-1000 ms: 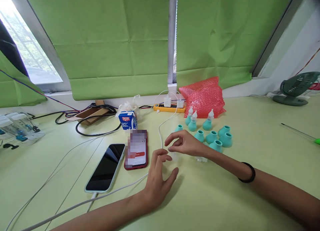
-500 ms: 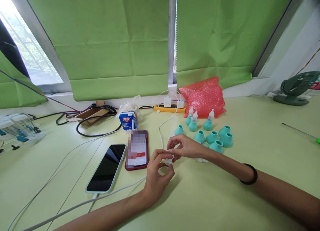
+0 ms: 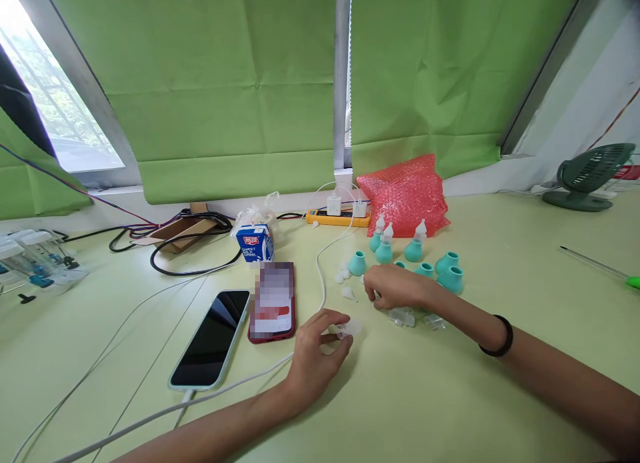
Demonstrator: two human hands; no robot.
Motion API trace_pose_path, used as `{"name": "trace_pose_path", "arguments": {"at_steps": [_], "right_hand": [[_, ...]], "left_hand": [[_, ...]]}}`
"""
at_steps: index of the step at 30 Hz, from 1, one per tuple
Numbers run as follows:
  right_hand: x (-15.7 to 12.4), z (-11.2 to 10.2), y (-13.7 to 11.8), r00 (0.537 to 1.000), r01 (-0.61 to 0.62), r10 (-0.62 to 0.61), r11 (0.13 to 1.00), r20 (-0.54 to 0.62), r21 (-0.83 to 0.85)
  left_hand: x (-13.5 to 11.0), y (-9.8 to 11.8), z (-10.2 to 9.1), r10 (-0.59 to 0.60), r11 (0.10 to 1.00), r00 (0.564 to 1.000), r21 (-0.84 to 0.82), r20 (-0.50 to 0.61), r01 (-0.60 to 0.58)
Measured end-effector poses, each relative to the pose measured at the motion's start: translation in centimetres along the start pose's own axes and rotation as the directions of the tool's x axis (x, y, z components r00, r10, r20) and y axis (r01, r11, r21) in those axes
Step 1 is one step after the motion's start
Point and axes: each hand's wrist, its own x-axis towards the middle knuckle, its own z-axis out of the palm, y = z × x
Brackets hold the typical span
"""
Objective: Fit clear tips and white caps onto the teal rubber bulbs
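Note:
Between the thumb and fingers of my left hand (image 3: 320, 346) is a small clear plastic nozzle piece (image 3: 349, 328), held just above the table. My right hand (image 3: 397, 288) reaches down among the small parts, its fingers curled together; whatever they pinch is hidden. Left of it lie a small white cone-shaped tip (image 3: 349, 293) and several white bits (image 3: 343, 275). Clear plastic pieces (image 3: 403, 317) lie under the right wrist. Behind the hand stand open teal rubber bulbs (image 3: 357, 264), some partly covered by the arm. Three teal bulbs with clear tips (image 3: 414, 249) stand farther back.
Left of my left hand lie a red-cased phone (image 3: 273, 303) and a phone charging by cable (image 3: 210, 339). A milk carton (image 3: 255, 243), yellow power strip (image 3: 325, 218) and red bubble-wrap bag (image 3: 405, 196) stand behind. A screwdriver (image 3: 595, 263) and fan (image 3: 580, 179) are at right.
My right hand has left the clear piece and moved right, to the loose parts by the bulbs. My left hand still holds the piece, slightly turned and lower.

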Motion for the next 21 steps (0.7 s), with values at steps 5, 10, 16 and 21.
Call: {"name": "trace_pose_path", "arguments": {"at_steps": [5, 10, 16, 21], "right_hand": [[-0.1, -0.5, -0.4, 0.976, 0.197, -0.186, 0.976, -0.111, 0.092], [-1.1, -1.6, -1.3, 0.906, 0.391, -0.302, 0.865, -0.298, 0.314], [-1.4, -2.1, -2.0, 0.859, 0.498, -0.342, 0.734, -0.382, 0.462], [-2.0, -0.3, -2.6, 0.818, 0.510, -0.225, 0.709, -0.529, 0.487]], "left_hand": [[0.0, 0.1, -0.1, 0.022, 1.000, 1.000, -0.006, -0.014, -0.022], [0.0, 0.0, 0.0, -0.089, 0.989, 0.996, -0.123, -0.032, 0.084], [-0.2, 0.1, 0.0, -0.007, 0.997, 1.000, -0.080, -0.012, 0.006], [-0.2, 0.1, 0.0, 0.009, 0.997, 1.000, -0.078, -0.011, -0.010]]}}
